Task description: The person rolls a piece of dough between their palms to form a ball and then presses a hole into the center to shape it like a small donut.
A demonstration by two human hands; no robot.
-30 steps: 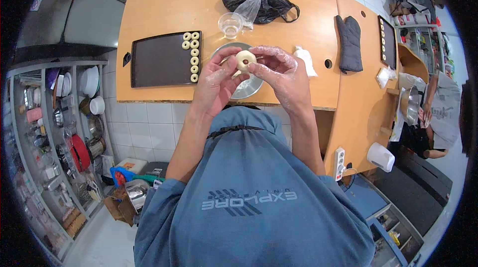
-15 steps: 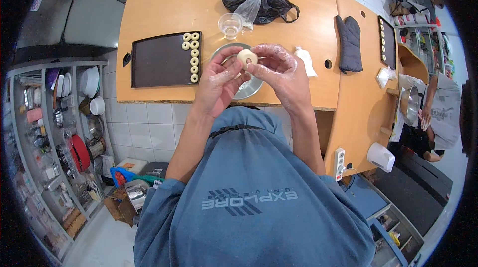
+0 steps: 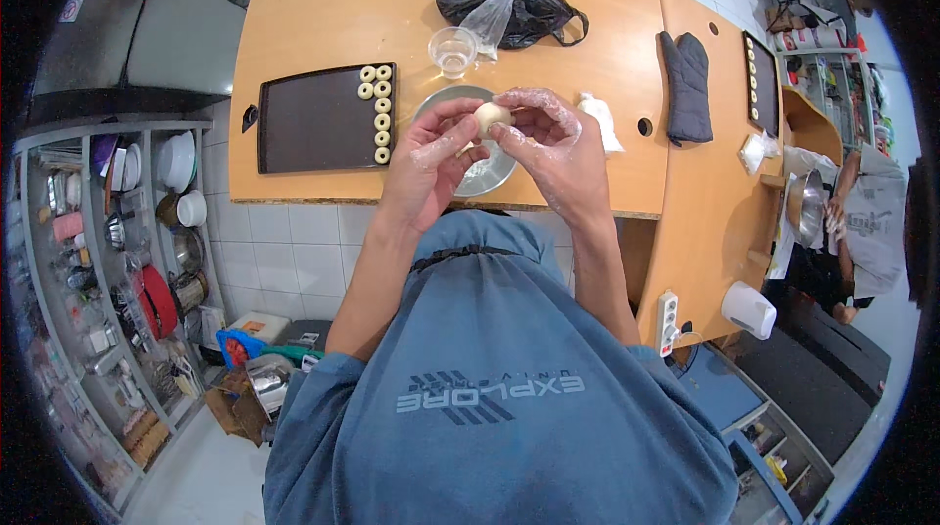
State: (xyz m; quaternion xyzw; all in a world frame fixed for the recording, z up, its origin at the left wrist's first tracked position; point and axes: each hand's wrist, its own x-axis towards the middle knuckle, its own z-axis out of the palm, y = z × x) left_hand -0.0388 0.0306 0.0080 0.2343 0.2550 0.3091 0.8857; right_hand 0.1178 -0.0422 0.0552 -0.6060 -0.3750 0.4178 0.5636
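Observation:
Between the fingertips of both hands is a small pale ball of dough (image 3: 492,118), held above a metal bowl (image 3: 487,180). My left hand (image 3: 436,143) is closed on its left side, fingers curled behind it. From the right, my right hand (image 3: 550,138) pinches it with thumb and fingers; white flour dusts the skin. Left of the hands lies a dark baking tray (image 3: 313,123) with small dough rings (image 3: 383,106) lined up along its right side. The hands and forearms cover part of the bowl.
A clear plastic cup (image 3: 453,53) and a black plastic bag (image 3: 539,21) lie beyond the bowl. Right of it are a white bag (image 3: 600,121), a dark oven mitt (image 3: 688,87) and another tray (image 3: 763,84) of rings. At far right, a person (image 3: 862,221) handles a metal bowl (image 3: 807,207).
The dough has turned between my fingers; the dent or hole seen in it earlier no longer shows. Both hands stay in nearly the same place. The other person's hands have shifted.

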